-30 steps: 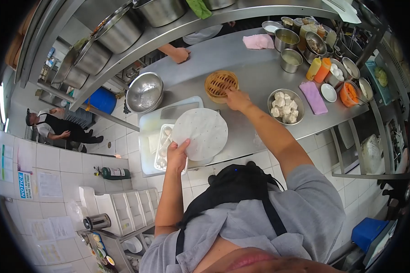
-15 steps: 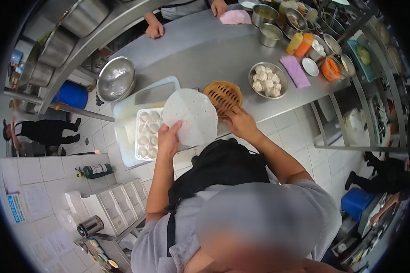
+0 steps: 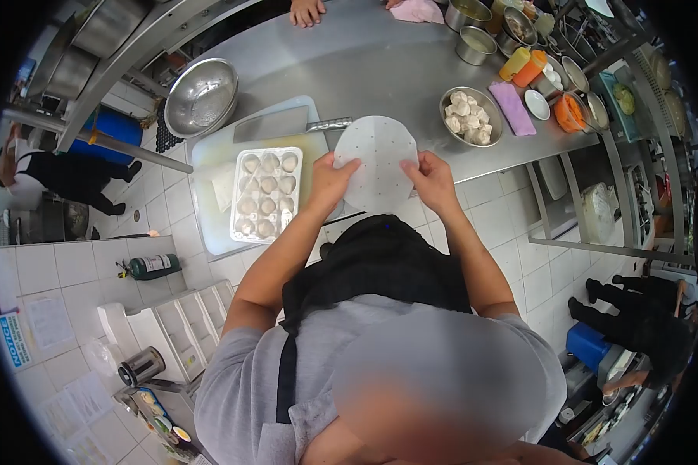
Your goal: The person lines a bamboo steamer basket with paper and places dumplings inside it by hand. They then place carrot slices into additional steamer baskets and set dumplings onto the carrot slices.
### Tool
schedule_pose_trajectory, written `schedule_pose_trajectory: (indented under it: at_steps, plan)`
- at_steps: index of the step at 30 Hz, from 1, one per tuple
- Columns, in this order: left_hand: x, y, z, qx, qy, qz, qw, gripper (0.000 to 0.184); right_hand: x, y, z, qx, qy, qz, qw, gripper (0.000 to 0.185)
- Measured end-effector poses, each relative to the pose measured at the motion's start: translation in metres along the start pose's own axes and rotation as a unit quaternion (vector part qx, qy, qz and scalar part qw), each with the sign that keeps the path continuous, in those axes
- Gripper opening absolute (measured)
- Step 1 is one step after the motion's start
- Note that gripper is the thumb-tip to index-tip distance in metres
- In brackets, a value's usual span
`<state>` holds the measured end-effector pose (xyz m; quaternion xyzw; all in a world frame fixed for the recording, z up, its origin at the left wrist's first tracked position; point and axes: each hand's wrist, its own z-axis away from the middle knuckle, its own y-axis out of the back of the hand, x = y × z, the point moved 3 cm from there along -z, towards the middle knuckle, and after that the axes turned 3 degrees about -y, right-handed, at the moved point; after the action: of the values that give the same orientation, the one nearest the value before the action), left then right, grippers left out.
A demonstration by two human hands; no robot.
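A round white sheet of perforated steamer paper spans the space between my hands at the counter's near edge. My left hand pinches its left side, thumb on top. On the opposite edge my right hand grips it the same way. The bamboo steamer basket is not visible now; the paper may cover it. Left of the paper, a clear plastic tray with several pale round pieces rests on a cutting board. A cleaver lies behind the tray, its handle pointing toward the paper.
A steel bowl of white dumplings stands to the right, beside a purple cloth. Farther right are squeeze bottles and containers. An large steel bowl sits back left. A person's hand rests on the far counter edge.
My right hand has left the bamboo basket and now grips the paper's right edge. The paper has shifted right in the view, uncovering the cleaver and more of the tray.
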<state>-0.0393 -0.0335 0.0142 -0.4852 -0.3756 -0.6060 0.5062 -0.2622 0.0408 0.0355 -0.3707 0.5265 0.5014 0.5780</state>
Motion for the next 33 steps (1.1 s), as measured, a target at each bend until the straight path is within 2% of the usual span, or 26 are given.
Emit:
schedule_pose_trajectory:
  at_steps: [2,3,4,5,7,8,10,11,12,14,15,17,18,20,21,23,24,26,30,32,33]
  plan:
    - [0.001,0.003,-0.007,0.003,-0.008,-0.017,1.0,0.026,0.012,0.012,-0.008,0.027,0.017,0.043,0.999,0.018]
    - [0.012,0.006,-0.008,0.02,-0.036,-0.177,0.983,0.025,0.023,0.02,-0.015,0.061,0.023,0.108,0.992,0.023]
    - [0.021,0.008,-0.008,0.036,-0.065,-0.331,0.941,0.023,0.033,0.027,-0.023,0.095,0.03,0.173,0.98,0.028]
    - [0.02,0.008,-0.009,0.035,-0.066,-0.331,0.941,0.023,0.032,0.027,-0.026,0.108,0.055,0.17,0.978,0.03]
    - [0.032,0.01,-0.005,0.166,-0.288,-0.367,0.869,0.024,0.035,0.034,-0.024,0.11,0.041,0.219,0.969,0.031]
    - [0.038,0.005,-0.006,0.165,-0.29,-0.367,0.868,0.024,0.029,0.034,-0.023,0.11,0.027,0.269,0.957,0.031]
    - [0.056,-0.022,0.006,0.066,-0.483,-0.36,0.796,0.026,0.025,0.032,-0.022,0.115,0.046,0.282,0.951,0.033]
    - [0.047,-0.035,0.004,-0.027,-0.484,-0.337,0.808,0.028,0.024,0.03,-0.021,0.118,0.065,0.296,0.946,0.034]
    - [0.041,-0.04,0.002,-0.024,-0.482,-0.335,0.809,0.028,0.027,0.029,-0.022,0.115,0.066,0.299,0.945,0.034]
    - [0.02,-0.054,-0.008,-0.19,-0.355,-0.514,0.757,0.03,0.025,0.027,-0.027,0.133,0.11,0.337,0.926,0.032]
    - [0.015,-0.055,-0.014,-0.189,-0.342,-0.542,0.744,0.032,0.022,0.026,-0.028,0.132,0.113,0.339,0.925,0.032]
    - [0.01,-0.054,-0.024,-0.187,-0.343,-0.537,0.748,0.035,0.02,0.021,-0.026,0.103,0.088,0.43,0.892,0.033]
    - [0.011,-0.054,-0.026,-0.187,-0.34,-0.534,0.751,0.038,0.009,0.017,-0.023,0.104,0.085,0.431,0.892,0.033]
    - [0.011,-0.057,-0.025,-0.179,-0.334,-0.548,0.746,0.041,-0.022,0.005,-0.012,0.175,0.257,0.509,0.803,0.036]
    - [0.012,-0.059,-0.026,-0.167,-0.332,-0.561,0.74,0.044,-0.031,0.001,-0.012,0.174,0.256,0.509,0.803,0.036]
    - [0.009,-0.061,-0.029,-0.164,-0.333,-0.564,0.738,0.048,-0.044,-0.011,-0.011,0.097,0.376,0.521,0.76,0.034]
    - [0.007,-0.061,-0.03,-0.16,-0.334,-0.567,0.736,0.052,-0.035,-0.011,-0.016,0.098,0.375,0.521,0.761,0.034]
    - [0.006,-0.064,-0.035,-0.165,-0.327,-0.582,0.726,0.053,-0.01,-0.019,-0.029,-0.042,0.316,0.572,0.756,0.039]
    - [0.01,-0.066,-0.038,-0.16,-0.313,-0.609,0.711,0.056,-0.008,-0.019,-0.032,-0.102,0.275,0.594,0.749,0.049]
    - [0.006,-0.067,-0.042,-0.168,-0.301,-0.618,0.707,0.054,-0.006,-0.02,-0.034,-0.156,0.173,0.679,0.696,0.069]
    - [0.003,-0.068,-0.044,-0.174,-0.294,-0.625,0.701,0.053,-0.003,-0.02,-0.034,-0.158,0.172,0.678,0.697,0.069]
